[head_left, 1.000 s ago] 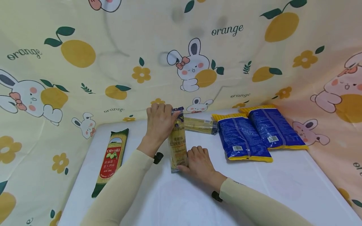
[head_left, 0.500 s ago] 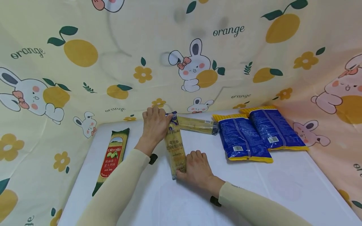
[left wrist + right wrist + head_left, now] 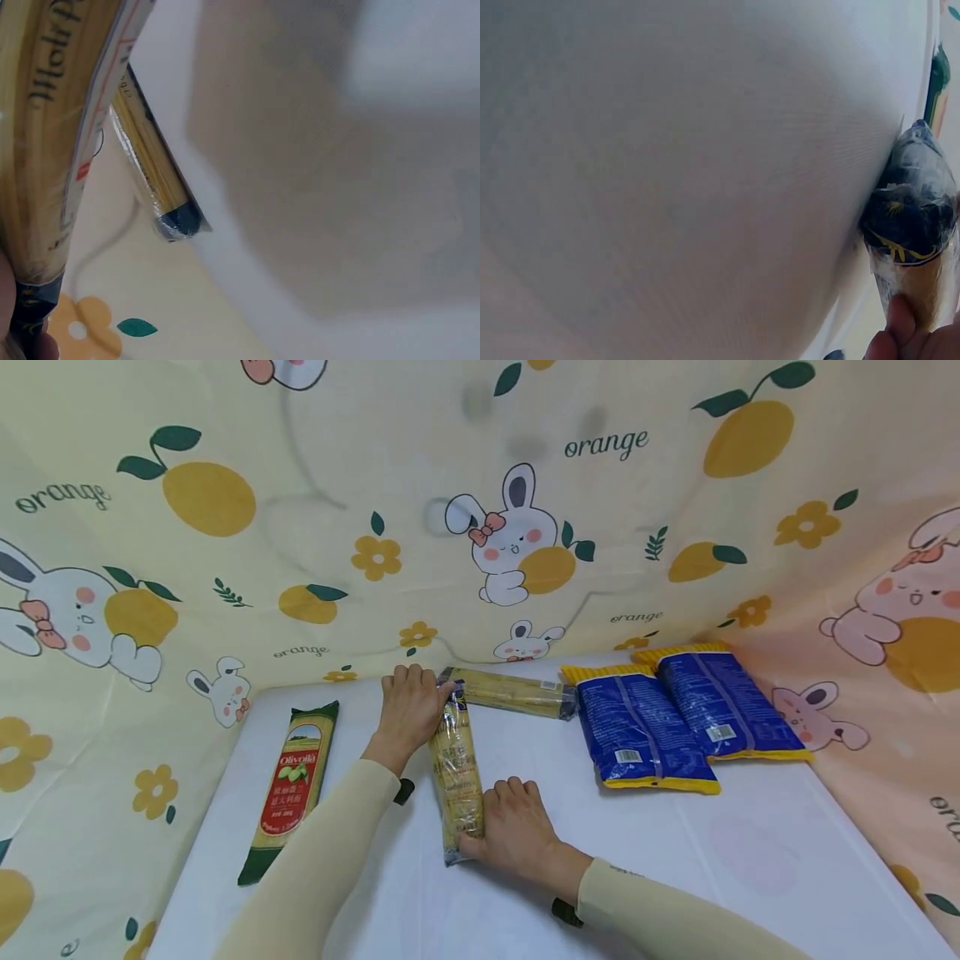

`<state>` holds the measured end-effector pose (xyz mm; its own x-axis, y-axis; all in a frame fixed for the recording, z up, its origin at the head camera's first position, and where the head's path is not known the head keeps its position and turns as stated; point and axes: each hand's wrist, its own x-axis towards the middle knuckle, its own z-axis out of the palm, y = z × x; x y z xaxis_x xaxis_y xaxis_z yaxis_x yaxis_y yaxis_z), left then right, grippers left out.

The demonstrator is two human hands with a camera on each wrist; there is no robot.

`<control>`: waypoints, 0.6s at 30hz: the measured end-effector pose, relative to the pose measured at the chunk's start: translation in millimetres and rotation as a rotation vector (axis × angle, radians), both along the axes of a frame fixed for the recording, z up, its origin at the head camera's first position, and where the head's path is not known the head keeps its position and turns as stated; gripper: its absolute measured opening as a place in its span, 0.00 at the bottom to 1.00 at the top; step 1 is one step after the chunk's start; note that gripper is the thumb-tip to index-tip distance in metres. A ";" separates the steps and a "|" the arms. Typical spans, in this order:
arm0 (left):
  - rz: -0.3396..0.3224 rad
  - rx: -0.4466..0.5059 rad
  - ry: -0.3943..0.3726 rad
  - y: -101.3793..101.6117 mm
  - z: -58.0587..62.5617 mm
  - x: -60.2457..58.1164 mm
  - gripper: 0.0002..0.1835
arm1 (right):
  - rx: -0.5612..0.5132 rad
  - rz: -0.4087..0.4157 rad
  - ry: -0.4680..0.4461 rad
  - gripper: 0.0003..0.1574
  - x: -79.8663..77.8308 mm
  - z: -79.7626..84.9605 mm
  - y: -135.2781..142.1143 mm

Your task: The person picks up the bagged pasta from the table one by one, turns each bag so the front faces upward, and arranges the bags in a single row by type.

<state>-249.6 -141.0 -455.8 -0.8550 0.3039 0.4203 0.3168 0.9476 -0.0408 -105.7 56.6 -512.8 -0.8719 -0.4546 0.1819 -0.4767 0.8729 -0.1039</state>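
A clear packet of spaghetti (image 3: 459, 768) with dark blue ends lies lengthwise between my hands. My left hand (image 3: 408, 714) grips its far end, the thumb over the top. At the near end, my right hand (image 3: 517, 827) holds the packet from the right side, thumb near the bottom corner. In the left wrist view the packet (image 3: 45, 142) slants close to the lens, with fingertips at its dark end. The right wrist view shows the packet's other dark end (image 3: 907, 221) with fingertips pinching below it.
Behind it lies a similar spaghetti packet (image 3: 513, 693), crosswise on the white table (image 3: 600, 860). At the left is a green-ended Olivoilà pasta packet (image 3: 292, 781). Two blue and yellow bags, one in front (image 3: 645, 731) and one behind (image 3: 727, 702), overlap at the right. A patterned cloth (image 3: 420, 460) hangs behind.
Both hands have brought the spaghetti packet nearer to me and a little to the left. More of the crosswise packet behind now shows. The other packages stay put.
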 end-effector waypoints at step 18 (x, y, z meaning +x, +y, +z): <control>-0.061 0.060 -0.164 16.6 -6.6 11.4 0.17 | -0.011 0.022 -0.109 0.39 -13.8 1.1 7.7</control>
